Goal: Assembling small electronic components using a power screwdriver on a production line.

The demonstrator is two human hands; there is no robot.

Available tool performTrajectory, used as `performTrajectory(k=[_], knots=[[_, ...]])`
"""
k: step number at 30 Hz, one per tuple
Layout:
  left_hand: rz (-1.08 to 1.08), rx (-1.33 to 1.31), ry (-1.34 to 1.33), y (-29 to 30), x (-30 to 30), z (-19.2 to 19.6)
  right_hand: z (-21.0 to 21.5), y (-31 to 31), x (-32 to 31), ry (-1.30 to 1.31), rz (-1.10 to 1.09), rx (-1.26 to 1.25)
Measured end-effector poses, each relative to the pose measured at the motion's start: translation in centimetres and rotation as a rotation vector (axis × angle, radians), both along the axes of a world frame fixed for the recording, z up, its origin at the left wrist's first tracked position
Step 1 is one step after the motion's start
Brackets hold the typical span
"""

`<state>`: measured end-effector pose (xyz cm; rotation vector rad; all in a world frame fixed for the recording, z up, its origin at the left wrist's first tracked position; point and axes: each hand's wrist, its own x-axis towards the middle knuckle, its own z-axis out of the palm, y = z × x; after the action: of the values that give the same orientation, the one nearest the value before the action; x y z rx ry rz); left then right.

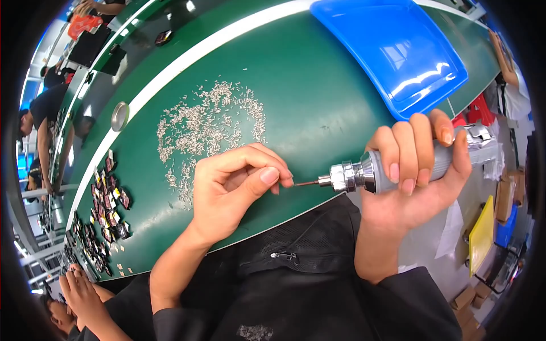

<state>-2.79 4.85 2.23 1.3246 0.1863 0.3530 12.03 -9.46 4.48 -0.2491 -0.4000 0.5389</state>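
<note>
My right hand (398, 199) is wrapped round a grey electric screwdriver (354, 175), held nearly level with its thin bit (307, 183) pointing left. At the bit's tip, my left hand (227, 190) is closed in a pinch, thumb against fingers. Whatever sits between those fingertips is too small to make out. Beyond my left hand, a loose scatter of tiny silver screws (199, 122) covers part of the green table (301, 108). Both hands are above the table's near edge.
A shiny blue plastic tray (392, 54) lies at the far right. Several small black parts (105, 199) are heaped at the left, near a round metal lid (120, 116). Another person's hands (82, 292) are at the lower left. A yellow panel (481, 236) and boxes stand right.
</note>
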Motion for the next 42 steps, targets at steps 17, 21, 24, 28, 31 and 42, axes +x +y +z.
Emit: performTrajectory(k=[17, 21, 24, 28, 31, 42], knots=[[0.061, 0.144, 0.025, -1.5, -0.4, 0.2, 0.6, 0.8, -1.1, -0.117, -0.018, -0.041], [0.149, 0.275, 0.074, -2.1, -0.5, 0.1, 0.0, 0.7, -1.2, -0.14, -0.026, -0.066], [0.122, 0.362, 0.073, -1.7, -0.3, -0.2, -0.6, 0.9, -0.7, -0.104, -0.012, -0.061], [0.055, 0.601, 0.017, -0.8, 0.3, 0.2, -0.9, 1.2, -0.2, -0.06, 0.006, -0.024], [0.197, 0.637, 0.044, 0.5, 0.2, 2.0, -0.4, 1.4, -0.2, -0.009, -0.035, -0.032], [0.826, 1.371, 0.635, 21.1, 1.3, 1.0, -3.5, 0.7, 0.3, 0.221, -0.071, -0.16]])
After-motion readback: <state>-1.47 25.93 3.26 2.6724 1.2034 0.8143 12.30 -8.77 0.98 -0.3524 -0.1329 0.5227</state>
